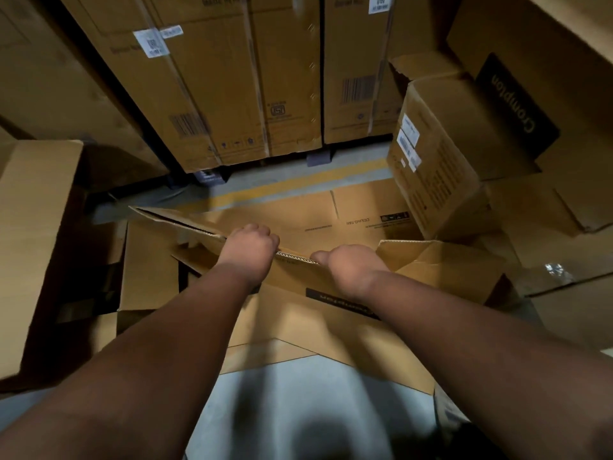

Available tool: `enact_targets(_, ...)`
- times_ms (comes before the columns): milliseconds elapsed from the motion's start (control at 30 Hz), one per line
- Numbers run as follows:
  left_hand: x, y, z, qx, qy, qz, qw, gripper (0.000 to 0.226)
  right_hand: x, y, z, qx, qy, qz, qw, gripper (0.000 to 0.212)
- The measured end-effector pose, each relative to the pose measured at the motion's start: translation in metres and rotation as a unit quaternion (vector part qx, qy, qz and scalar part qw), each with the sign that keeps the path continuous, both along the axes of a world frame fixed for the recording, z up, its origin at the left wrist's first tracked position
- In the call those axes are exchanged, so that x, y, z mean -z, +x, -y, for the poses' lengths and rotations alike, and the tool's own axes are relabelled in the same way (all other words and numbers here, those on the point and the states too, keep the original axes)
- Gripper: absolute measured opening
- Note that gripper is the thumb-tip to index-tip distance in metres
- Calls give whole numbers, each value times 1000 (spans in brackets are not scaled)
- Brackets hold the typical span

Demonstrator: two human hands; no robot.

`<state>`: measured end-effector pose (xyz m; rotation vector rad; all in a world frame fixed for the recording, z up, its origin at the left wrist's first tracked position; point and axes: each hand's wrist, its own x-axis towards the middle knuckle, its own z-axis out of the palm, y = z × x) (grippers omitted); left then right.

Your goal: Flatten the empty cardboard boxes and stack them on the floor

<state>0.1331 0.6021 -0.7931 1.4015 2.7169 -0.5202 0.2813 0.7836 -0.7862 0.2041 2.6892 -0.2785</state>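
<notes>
Gripping the top corrugated edge of a brown, half-collapsed cardboard box [331,313], both hands work side by side at the middle of the scene. The left hand [253,245] has its fingers curled over the far side of that edge, knuckles up. The right hand [348,265] is clamped on the same edge just to the right, thumb pointing toward the left hand, the two hands close but not touching. The box stands on the grey concrete floor [298,410], its panels folded in on each other and a dark printed strip showing on its near face.

Just beyond it a flattened brown cardboard sheet printed "CEILING FAN" [358,210] lies on the floor, beside a yellow floor stripe [292,185]. Far behind rise tall brown cartons with barcode labels [232,94]. To the right sits a tilted brown carton with white labels [438,154], under a large box with a black "Crompton" panel [517,104]. At left stands an open brown carton [36,227].
</notes>
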Motion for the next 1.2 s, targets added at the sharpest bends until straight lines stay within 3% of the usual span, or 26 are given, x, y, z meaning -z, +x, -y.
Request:
enact_targets(100, -10, -3, 2, 17, -19, 0, 1000, 23, -5, 1, 2, 5, -5, -22, 1000, 43)
enact_targets(200, -25, 5, 13, 20, 17, -10, 1000, 17, -18, 4, 3, -13, 18, -68, 997, 42)
enact_targets(333, -57, 30, 40, 16, 118, -63, 991, 15, -43, 22, 5, -58, 58, -176, 981, 60)
enact_targets(467, -81, 86, 80, 24, 157, -80, 984, 8, -55, 67, 23, -118, 79, -237, 961, 67)
enact_targets(633, -120, 115, 116, 1, 138, -57, 989, 24, -107, 81, 58, -79, 9, -161, 984, 78)
enact_targets(733, -173, 99, 107, -26, 140, -105, 984, 11, -155, 59, 59, -10, -27, -151, 988, 78)
enact_targets(833, -240, 83, 94, -28, 138, -176, 974, 13, -203, 53, 63, 7, -11, -230, 973, 68)
enact_targets(933, -312, 88, 98, -17, 177, -253, 951, 14, -245, 54, 67, 24, -18, -389, 921, 66)
enact_targets(1067, -361, 114, 125, -65, 204, -321, 923, 36, -283, 53, 78, -24, 23, -504, 863, 61)
enact_targets(1200, -327, 136, 145, -128, 193, -279, 932, 58, -262, 69, 99, -39, 14, -435, 899, 76)
